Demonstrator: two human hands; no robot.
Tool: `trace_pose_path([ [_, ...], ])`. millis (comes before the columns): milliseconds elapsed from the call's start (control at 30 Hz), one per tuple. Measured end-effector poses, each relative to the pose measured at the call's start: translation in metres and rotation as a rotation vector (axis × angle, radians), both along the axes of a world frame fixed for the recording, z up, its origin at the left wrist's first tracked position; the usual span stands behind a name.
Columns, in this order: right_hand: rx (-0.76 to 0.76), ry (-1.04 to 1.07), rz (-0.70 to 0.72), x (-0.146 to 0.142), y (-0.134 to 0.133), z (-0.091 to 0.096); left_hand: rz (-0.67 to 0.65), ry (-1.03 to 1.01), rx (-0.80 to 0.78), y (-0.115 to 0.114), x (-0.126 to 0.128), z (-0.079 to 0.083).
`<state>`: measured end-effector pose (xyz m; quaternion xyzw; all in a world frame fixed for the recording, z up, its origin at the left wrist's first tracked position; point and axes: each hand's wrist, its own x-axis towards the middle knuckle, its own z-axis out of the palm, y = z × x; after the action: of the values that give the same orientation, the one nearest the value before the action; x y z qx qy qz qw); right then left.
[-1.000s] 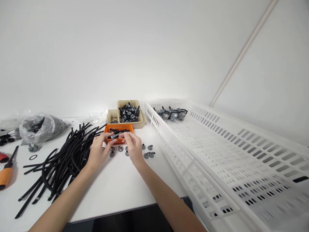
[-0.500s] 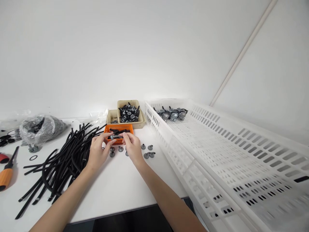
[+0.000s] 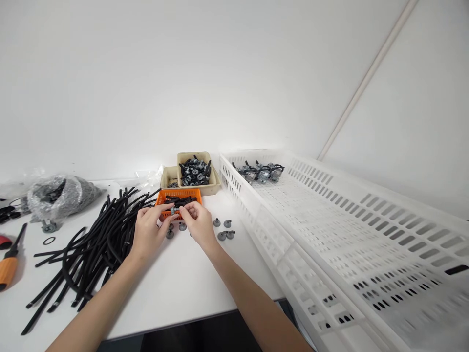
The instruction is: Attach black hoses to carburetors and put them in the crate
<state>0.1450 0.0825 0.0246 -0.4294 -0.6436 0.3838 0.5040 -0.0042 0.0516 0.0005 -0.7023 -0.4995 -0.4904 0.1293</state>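
My left hand (image 3: pixel 148 231) and my right hand (image 3: pixel 200 223) meet over the white table (image 3: pixel 176 278), just in front of a small orange basket (image 3: pixel 179 196) of black parts. Both pinch one small grey and black fitting (image 3: pixel 173 210) between their fingertips. Several loose grey caps (image 3: pixel 223 230) lie on the table under and right of my hands. A pile of black tubes (image 3: pixel 95 239) spreads out to the left of my left hand.
Two beige bins (image 3: pixel 196 171) of black and grey parts stand behind the orange basket. A long white slotted crate (image 3: pixel 330 234) at right holds several assembled pieces (image 3: pixel 260 172) at its far end. At far left lie a plastic bag (image 3: pixel 58 195) and an orange-handled screwdriver (image 3: pixel 9 264).
My fingertips have drawn closer together around the small fitting, and the black piece that stuck out between my hands has shortened. Both hands shifted slightly left.
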Motion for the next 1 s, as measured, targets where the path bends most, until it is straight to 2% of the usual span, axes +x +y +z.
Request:
trace_pose_path([
  [400, 0.077, -0.18, -0.051, -0.001, -0.002, -0.003, -0.045, 0.063, 0.022, 0.001, -0.002, -0.001],
  [500, 0.054, -0.118, -0.046, -0.001, -0.002, -0.003, -0.055, 0.07, 0.03, 0.002, -0.003, -0.001],
  [667, -0.132, 0.151, 0.147, -0.003, 0.001, 0.001, -0.047, 0.01, -0.012, 0.002, -0.004, -0.002],
  [767, -0.159, 0.281, 0.202, -0.003, 0.001, 0.005, -0.047, -0.012, -0.031, 0.003, -0.004, -0.003],
  [1000, -0.188, 0.267, 0.168, -0.002, 0.0, 0.006, -0.063, -0.04, 0.014, 0.002, -0.001, -0.002],
])
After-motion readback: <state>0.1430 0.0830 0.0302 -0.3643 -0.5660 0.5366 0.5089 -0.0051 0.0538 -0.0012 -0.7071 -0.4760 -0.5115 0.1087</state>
